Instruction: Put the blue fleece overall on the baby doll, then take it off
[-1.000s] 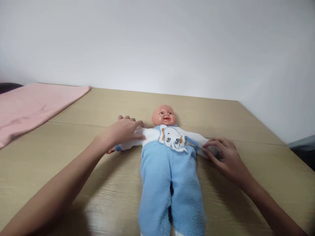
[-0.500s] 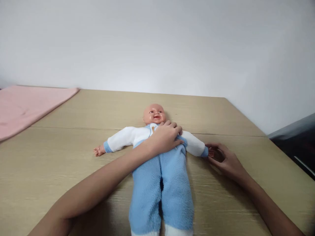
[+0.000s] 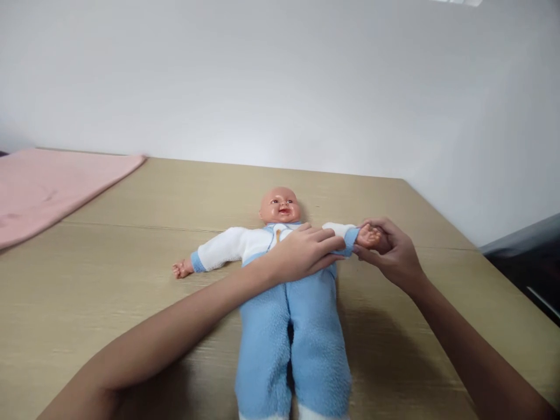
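By the right hand [image 3: 396, 251], right of centre, one blue cuff [image 3: 351, 239] of the baby doll [image 3: 306, 309] is pinched; the left hand [image 3: 306, 251] is laid over the chest, its grip impossible to tell; the doll is stretched lengthwise from bottom centre to mid-frame, that sleeve [image 3: 336, 227] being pointed rightward, towards the right hand.
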Demonstrator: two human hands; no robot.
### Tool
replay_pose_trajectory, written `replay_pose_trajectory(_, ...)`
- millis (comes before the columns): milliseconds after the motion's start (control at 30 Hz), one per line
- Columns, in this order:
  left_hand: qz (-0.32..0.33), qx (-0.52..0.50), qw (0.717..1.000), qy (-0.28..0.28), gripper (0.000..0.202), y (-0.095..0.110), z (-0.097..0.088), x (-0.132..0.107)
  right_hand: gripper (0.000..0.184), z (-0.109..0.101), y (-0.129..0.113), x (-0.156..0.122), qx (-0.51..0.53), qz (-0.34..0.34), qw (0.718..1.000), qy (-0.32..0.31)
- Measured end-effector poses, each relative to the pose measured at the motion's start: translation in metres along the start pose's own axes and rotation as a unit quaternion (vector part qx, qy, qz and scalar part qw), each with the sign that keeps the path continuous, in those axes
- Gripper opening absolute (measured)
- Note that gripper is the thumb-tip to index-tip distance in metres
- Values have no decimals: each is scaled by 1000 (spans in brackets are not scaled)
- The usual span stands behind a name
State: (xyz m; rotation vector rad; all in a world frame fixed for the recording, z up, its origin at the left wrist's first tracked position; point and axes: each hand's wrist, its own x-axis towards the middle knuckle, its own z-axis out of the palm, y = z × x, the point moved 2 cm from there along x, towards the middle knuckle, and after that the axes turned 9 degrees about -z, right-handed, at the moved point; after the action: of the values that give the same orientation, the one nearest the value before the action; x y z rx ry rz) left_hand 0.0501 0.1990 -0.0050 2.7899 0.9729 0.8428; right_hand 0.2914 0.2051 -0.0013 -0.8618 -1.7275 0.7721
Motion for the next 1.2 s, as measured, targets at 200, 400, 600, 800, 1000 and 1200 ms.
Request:
replay_pose_trajectory(200,112,-19,993,34,48,-2,-2,-8,52,29,9,18,5,-13,999,-39)
replay_pose_trajectory(400,68,-50,996,31,42,-5,-4,-14,45,48,14,-5,8,-29,996,-85)
replay_pose_trajectory(600,-65,-177,979,78,32,-11,-7,-10,17,41,3,-15,-36,-48,984,-169)
replay_pose_trajectory(800,-140,-252,953,95,21,-19,-5,-3,23,40,8,-24,92,10,989,-117)
replay_pose_trajectory(1000,-181,-217,957,70,18,-25,2,-1,35,68,32,-31,268,181,944,56)
replay_pose_trajectory(1200,-239,-219,945,45,19,-30,8,0,38,71,36,-36,102,155,976,117)
